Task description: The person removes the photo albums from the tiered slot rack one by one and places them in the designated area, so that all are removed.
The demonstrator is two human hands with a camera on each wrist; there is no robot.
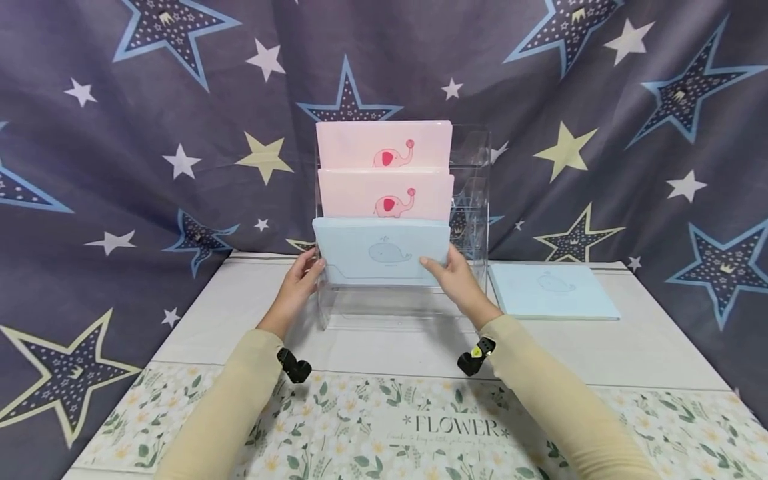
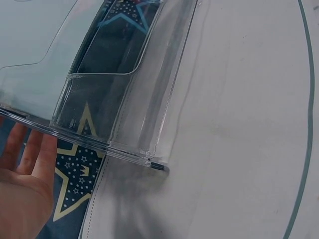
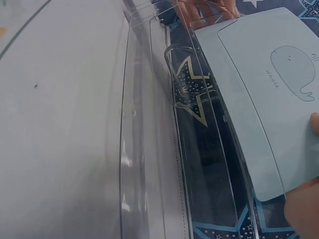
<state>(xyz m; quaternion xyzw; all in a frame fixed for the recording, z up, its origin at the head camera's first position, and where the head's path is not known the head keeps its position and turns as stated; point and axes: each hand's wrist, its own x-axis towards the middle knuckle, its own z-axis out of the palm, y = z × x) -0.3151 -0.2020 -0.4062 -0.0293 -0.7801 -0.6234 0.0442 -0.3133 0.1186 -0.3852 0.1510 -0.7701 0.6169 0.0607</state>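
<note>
A clear acrylic rack [image 1: 396,319] with tiers stands on the table. In its lower tier sits a light blue notebook [image 1: 360,250] with a whale drawing. My right hand [image 1: 459,280] pinches this notebook near its lower right corner, thumb on the front cover. At the rack's left side is my left hand [image 1: 302,277]; its fingers [image 2: 45,154] lie fairly straight along the outside of the side panel. Behind the blue notebook, two pink elephant notebooks stand in higher tiers, an upper one [image 1: 354,143] and a lower one [image 1: 354,193].
Another blue whale notebook [image 1: 555,290] lies flat on the table, right of the rack. A white cloth [image 1: 636,347] with a floral front band [image 1: 336,427] covers the table. Behind hangs a dark curtain [image 1: 384,40] printed with stars.
</note>
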